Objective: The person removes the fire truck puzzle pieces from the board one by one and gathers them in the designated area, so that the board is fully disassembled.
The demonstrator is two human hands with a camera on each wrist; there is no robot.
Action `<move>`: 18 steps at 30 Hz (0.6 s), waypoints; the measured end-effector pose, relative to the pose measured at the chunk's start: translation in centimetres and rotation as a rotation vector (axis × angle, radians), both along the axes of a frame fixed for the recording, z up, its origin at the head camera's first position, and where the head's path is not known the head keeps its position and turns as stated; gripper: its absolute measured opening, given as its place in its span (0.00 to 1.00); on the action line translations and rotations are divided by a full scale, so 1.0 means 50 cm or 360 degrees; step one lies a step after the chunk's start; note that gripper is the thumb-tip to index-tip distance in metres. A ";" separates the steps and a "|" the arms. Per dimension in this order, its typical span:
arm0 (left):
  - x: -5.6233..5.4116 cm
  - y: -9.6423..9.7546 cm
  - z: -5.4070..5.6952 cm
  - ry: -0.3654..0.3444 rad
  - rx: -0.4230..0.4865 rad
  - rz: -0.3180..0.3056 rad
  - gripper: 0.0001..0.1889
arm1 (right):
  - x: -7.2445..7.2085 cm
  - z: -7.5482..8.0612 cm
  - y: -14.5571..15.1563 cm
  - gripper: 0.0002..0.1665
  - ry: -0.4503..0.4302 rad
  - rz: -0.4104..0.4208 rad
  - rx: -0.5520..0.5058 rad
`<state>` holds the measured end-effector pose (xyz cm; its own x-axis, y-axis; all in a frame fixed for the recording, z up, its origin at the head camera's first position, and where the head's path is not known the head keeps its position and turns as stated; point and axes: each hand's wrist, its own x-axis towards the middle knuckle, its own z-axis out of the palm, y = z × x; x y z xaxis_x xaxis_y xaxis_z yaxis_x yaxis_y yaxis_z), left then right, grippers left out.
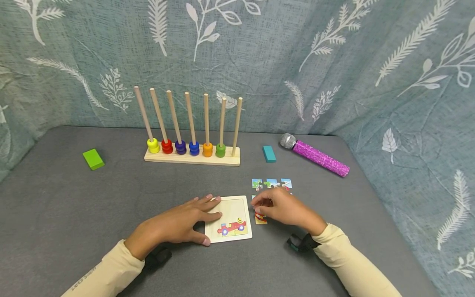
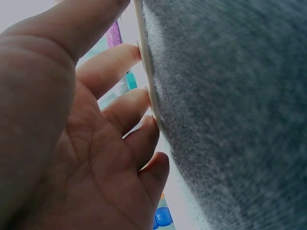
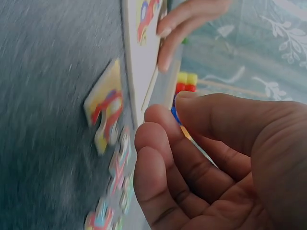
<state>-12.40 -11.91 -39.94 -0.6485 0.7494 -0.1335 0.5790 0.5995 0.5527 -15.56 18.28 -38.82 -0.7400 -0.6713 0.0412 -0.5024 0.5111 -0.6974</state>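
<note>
My left hand [image 1: 182, 222] rests on the left edge of a square wooden puzzle board [image 1: 228, 208], its fingers spread and fairly straight. Joined pieces showing a red car [image 1: 233, 228] lie along the bottom of the board's recess. Right of the board, my right hand [image 1: 287, 208] hovers with loosely bent fingers over a yellow and red puzzle piece [image 1: 261, 220]. The right wrist view shows that same puzzle piece [image 3: 108, 105] apart from the fingertips, and nothing between thumb and fingers. More loose puzzle pieces [image 1: 271, 182] lie beyond, partly hidden by the right hand.
Behind the board stands a wooden peg rack [image 1: 193, 160] with colored beads. A teal block [image 1: 269, 154] and a purple glitter microphone [image 1: 320, 159] lie at the back right. The green block [image 1: 93, 159] is far left. A patterned curtain [image 1: 259, 62] hangs behind the grey table.
</note>
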 end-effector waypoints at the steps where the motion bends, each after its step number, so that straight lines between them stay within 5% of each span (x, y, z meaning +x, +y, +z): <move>1: 0.000 -0.001 0.000 -0.0004 -0.0003 0.0002 0.37 | 0.002 0.001 -0.004 0.07 -0.0024 0.0008 0.0000; 18: -0.005 -0.002 0.003 -0.0046 -0.0011 0.0008 0.37 | 0.024 0.009 -0.056 0.08 -0.0251 0.0139 -0.0030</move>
<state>-12.66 -11.99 -39.78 -0.6482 0.7451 -0.1575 0.5599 0.6064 0.5647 -14.38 15.49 -38.35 -0.6773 -0.7334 -0.0577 -0.4277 0.4563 -0.7803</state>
